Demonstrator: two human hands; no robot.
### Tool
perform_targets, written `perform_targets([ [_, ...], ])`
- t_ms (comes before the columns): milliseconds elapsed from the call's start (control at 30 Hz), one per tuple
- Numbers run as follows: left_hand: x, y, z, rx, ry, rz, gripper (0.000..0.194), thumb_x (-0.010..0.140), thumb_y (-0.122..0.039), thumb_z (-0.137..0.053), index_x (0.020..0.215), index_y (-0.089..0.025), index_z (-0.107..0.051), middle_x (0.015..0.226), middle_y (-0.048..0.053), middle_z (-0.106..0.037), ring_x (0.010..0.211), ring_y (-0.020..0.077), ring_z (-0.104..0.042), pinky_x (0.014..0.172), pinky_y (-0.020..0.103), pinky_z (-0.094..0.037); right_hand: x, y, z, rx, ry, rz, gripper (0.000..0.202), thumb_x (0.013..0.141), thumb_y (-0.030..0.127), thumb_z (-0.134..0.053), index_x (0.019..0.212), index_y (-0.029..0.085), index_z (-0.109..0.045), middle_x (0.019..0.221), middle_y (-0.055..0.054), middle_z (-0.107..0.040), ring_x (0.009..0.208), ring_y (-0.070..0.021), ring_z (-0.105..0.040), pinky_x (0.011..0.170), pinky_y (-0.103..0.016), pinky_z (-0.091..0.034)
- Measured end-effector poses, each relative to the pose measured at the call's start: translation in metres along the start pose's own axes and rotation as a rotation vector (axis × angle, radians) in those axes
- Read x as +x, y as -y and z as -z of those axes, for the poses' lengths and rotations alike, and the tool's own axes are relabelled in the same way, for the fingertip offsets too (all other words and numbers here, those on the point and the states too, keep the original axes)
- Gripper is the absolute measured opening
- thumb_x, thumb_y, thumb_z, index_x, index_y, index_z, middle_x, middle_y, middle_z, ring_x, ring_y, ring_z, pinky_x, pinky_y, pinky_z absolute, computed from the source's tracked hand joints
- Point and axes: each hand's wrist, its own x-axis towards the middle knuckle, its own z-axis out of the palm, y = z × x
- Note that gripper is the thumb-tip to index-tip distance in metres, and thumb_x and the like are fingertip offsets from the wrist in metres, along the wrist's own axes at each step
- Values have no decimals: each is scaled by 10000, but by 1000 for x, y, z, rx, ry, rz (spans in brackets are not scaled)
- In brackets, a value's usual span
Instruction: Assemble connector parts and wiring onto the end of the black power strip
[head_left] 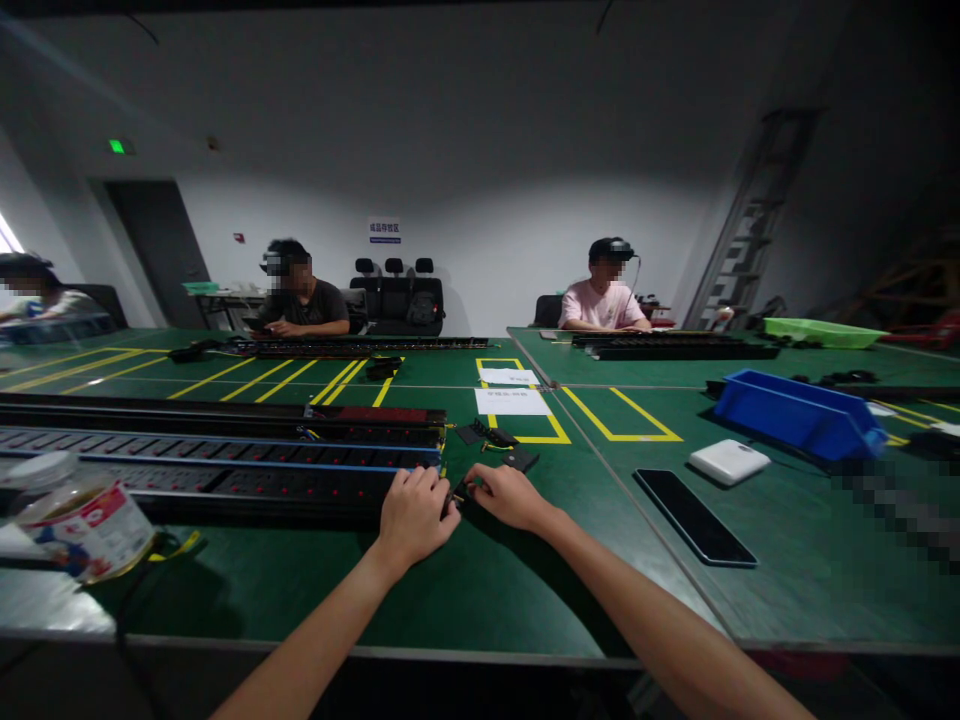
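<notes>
Long black slotted strips with small red marks lie side by side on the green table, some edged in blue. My left hand is closed over the right end of the nearest strip. Just to its right, my right hand has its fingers pinched at a small dark piece by that end. The fingers partly cover this piece, so its kind does not show. Beyond my right hand lie small black parts with a yellow wire and a flat black piece.
A plastic jar stands at the left. On the right are a phone, a white box-shaped device and a blue bin. Paper labels and yellow tape mark the table. Several people sit across it, one in a pink shirt.
</notes>
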Motion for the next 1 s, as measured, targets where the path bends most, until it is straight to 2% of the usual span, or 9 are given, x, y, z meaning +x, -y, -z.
perform_targets([
  [633, 0, 0, -1, -5, -4, 1, 142, 836, -299, -593, 844, -187, -680, 895, 93, -642, 902, 257, -565, 795, 420, -391, -1, 3, 4, 4, 21, -7, 232, 945, 261, -540, 1142, 238, -660, 780, -18, -708, 738, -178, -636, 616, -248, -303],
  [1000, 1, -1, 1, 18, 1, -2, 142, 849, -297, -585, 832, -187, -674, 903, 94, -651, 895, 260, -572, 803, 425, -386, -2, 5, 7, -19, 27, 2, 213, 939, 247, -549, 1098, 240, -690, 792, -22, -706, 750, -175, -638, 629, -253, -308],
])
